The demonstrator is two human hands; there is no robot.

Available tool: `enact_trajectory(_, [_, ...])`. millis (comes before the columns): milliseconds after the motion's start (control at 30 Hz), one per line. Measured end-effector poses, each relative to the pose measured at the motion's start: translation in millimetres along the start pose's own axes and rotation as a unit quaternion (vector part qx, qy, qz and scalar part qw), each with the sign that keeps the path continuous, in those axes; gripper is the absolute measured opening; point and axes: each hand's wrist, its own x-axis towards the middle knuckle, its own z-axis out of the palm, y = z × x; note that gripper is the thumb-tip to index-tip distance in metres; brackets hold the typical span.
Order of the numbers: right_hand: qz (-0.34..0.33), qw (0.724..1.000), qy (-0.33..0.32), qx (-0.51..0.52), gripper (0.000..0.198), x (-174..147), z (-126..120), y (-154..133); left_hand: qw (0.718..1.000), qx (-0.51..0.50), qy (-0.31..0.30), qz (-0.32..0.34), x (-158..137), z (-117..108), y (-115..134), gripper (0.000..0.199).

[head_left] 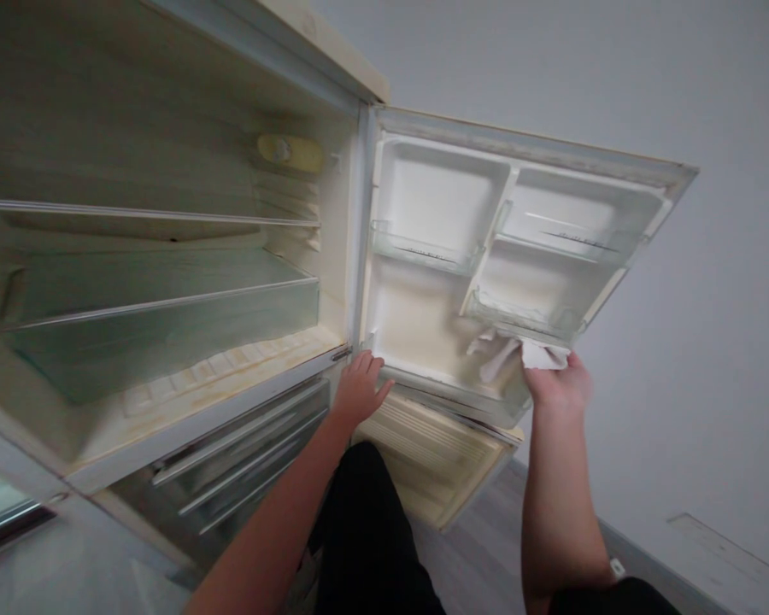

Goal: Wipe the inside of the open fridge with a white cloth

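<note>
The fridge door (670, 184) stands wide open, with clear bins on its inner side. In my right hand (559, 384) is a crumpled white cloth (542, 354), held at the door's outer edge, just under the right-hand middle bin (525, 316). Part of the cloth hangs loose to the left, above the bottom door bin (449, 393); whether it is fabric or paper I cannot tell. My left hand (359, 389) rests on the hinge-side end of that bottom bin, fingers stretched out and thumb apart, holding nothing.
Left of the door, the fridge compartment (352, 231) has glass shelves (167, 303), a yellowish lamp cover (291, 154) and a stained floor (231, 367). Below, the freezer door (436, 461) is open beside drawers (249, 453). A pale wall (711, 342) stands at right.
</note>
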Motion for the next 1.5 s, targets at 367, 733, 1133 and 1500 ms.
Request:
enact_trajectory(367, [0.03,0.996,0.046,0.069,0.033,-26,31,41,1.0,-0.003,0.0,-0.003,-1,1,-2,0.033])
enact_trajectory(733, [-0.111,0.989,0.097,-0.025,0.006,-33,58,119,1.0,-0.013,-0.013,-0.009,-2,-2,-1,0.034])
enact_trajectory(1133, [-0.102,0.962,0.033,-0.251,0.04,-30,24,161,1.0,-0.013,-0.002,-0.01,-4,3,1,0.035])
enact_trajectory(1500, [0.057,0.688,-0.264,-0.674,0.053,-8,36,203,1.0,-0.001,-0.008,-0.012,-4,4,-2,0.037])
